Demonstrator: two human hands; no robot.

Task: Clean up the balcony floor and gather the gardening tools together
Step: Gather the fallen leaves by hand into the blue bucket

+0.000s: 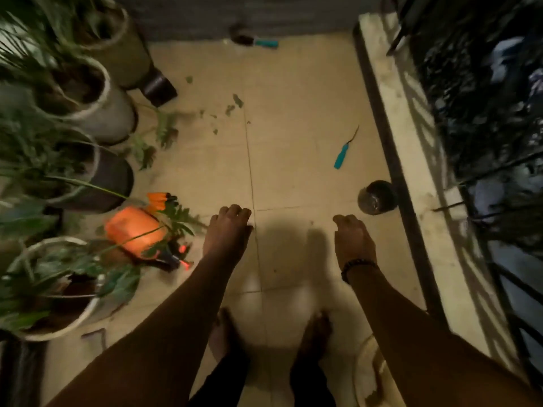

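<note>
Two bare hands hang over the tiled floor (293, 113), both with fingers loosely curled and holding nothing: the left hand (227, 230) is beside the orange spray bottle (135, 230), the right hand (354, 237) further right. Right of that bottle, leaf scraps (235, 105) litter the floor; further right lies a teal-handled weeder (343, 152). A teal-handled trowel (254, 40) lies at the far wall.

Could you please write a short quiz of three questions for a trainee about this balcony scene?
1. True or false: the left hand holds a tool.
2. Which lies nearer the right hand? A) teal-handled weeder B) teal-handled trowel
3. Fill in: the leaf scraps lie on the ____.

Key: 1 false; 2 A; 3 floor.
</note>
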